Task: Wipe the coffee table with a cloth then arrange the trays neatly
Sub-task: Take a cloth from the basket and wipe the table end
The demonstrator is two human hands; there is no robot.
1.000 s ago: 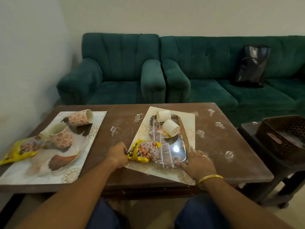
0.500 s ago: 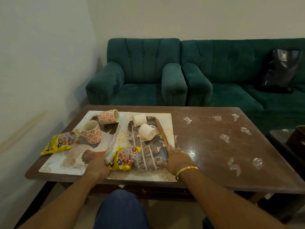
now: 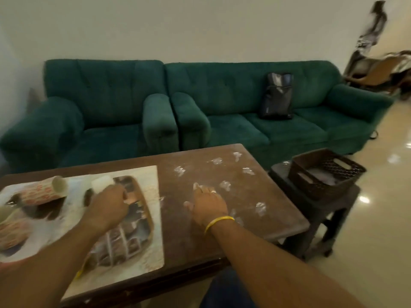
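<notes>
Left hand [image 3: 109, 205] fingers [image 3: 123, 193] rest on the steel tray [image 3: 133, 218]; right hand [image 3: 209, 204] beside it.

Arms: bare, no sleeves
Right wrist: thin yellow bangle [image 3: 219, 220]
Right hand [image 3: 209, 204]: ring (blurred)
Legs: dark blue trousers [image 3: 224, 290]

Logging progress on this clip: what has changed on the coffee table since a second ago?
The steel tray on its mat was slid left beside the patterned mugs' mat. The right hand let go and now rests on the bare tabletop; the left hand reaches a white cup. White smears remain unwiped.
</notes>
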